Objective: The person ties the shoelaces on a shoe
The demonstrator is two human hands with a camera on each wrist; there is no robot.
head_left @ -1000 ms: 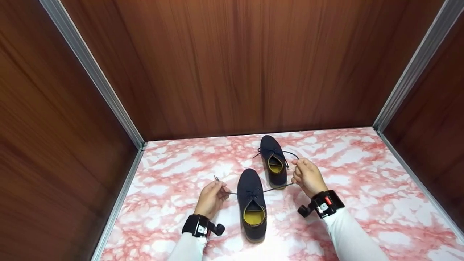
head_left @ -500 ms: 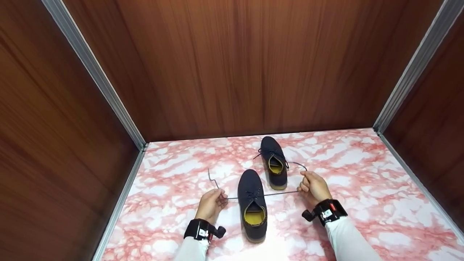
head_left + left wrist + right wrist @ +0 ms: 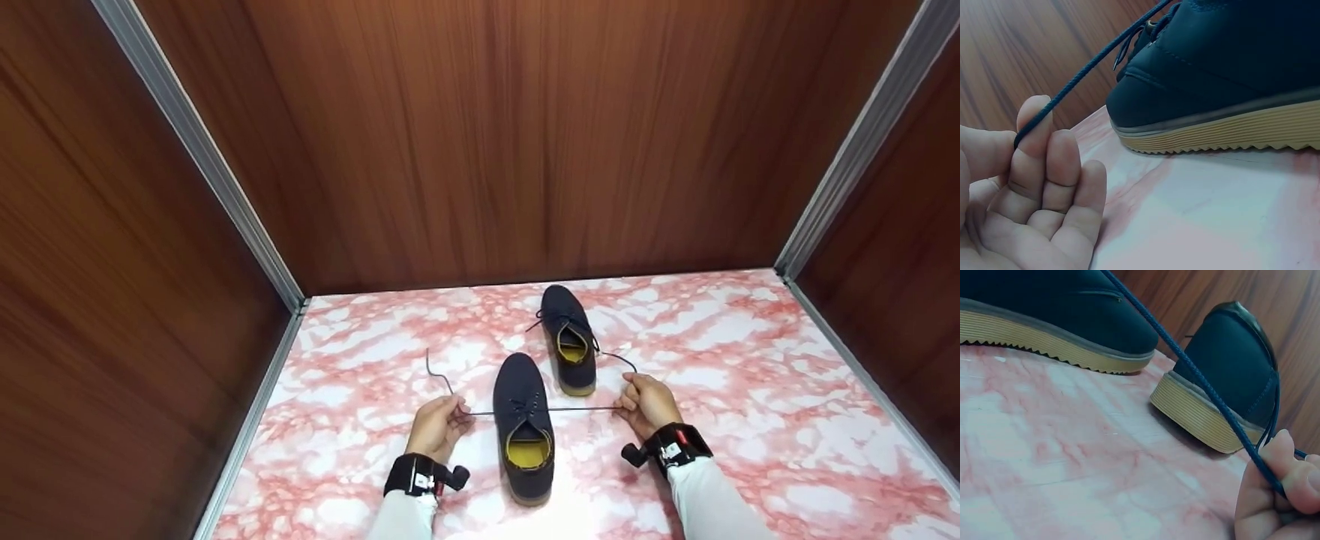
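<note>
The nearer navy shoe (image 3: 517, 379) stands upright between my two hands, its toe pointing to the back wall. On its left side, my left hand (image 3: 433, 430) pinches a dark blue shoelace (image 3: 1081, 73) between thumb and index finger, and a loose end stands up past the fingers. My right hand (image 3: 649, 405) holds the shoelace (image 3: 1196, 376) at the other side, fingers curled around it, a loose length arching above. Both stretches run straight and nearly level out from the shoe's lacing. In the right wrist view that hand is partly cut off.
A matching navy shoe (image 3: 576, 375), with a tied bow, stands behind and right of the nearer one. Both are on a red-and-white marbled surface (image 3: 360, 337). Brown wood-grain panels (image 3: 480, 150) with grey metal corner strips enclose the back and sides.
My right hand has moved right and toward me, bringing its lace from slanted to level. My left hand has lowered slightly, and its loose lace end now stretches farther up. The shoes have stayed put.
</note>
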